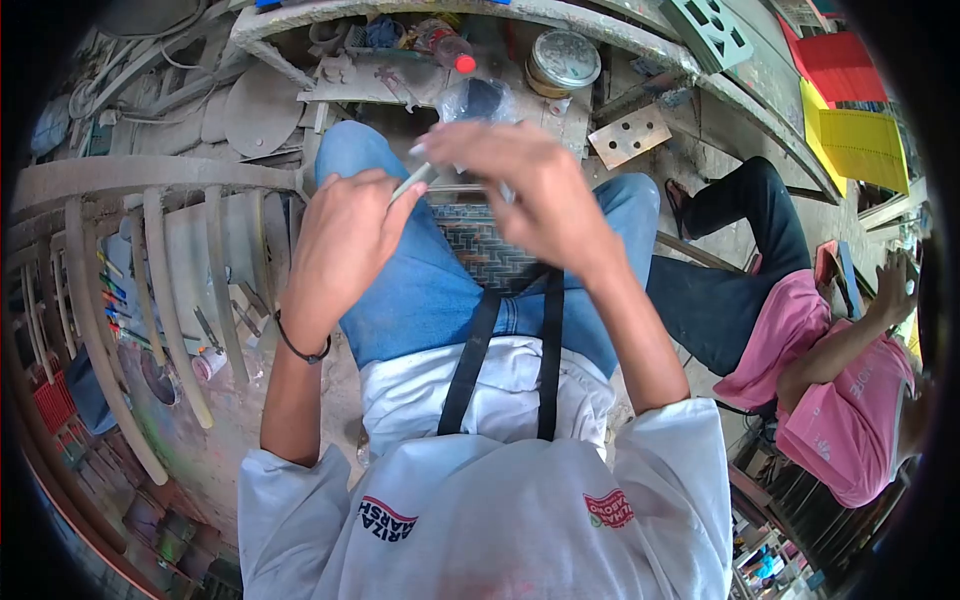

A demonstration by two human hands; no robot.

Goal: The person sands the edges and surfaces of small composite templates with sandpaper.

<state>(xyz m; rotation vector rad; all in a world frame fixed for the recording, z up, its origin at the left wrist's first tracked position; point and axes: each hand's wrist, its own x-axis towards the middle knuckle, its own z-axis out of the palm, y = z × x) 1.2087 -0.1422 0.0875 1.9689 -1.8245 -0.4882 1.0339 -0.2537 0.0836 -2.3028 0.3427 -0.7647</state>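
Observation:
My left hand (345, 235) is raised over my left thigh, its fingers closed around a small pale, flat piece (413, 180) that sticks out past the thumb. My right hand (530, 185) is lifted beside it, slightly blurred by motion, with the fingers stretched toward the upper left and the thumb pointing down. Whether the right fingertips touch the pale piece or hold anything cannot be made out. Below and between the hands are my knees in blue jeans (410, 290) and a woven patterned surface (485, 250).
Ahead is a low dusty shelf (400, 95) with a round tin (563, 62) and a plastic bottle (450, 48). Slatted wood (160, 270) stands at the left. At the right a co-worker in a pink shirt (840, 410) sits close, near a board with holes (630, 136).

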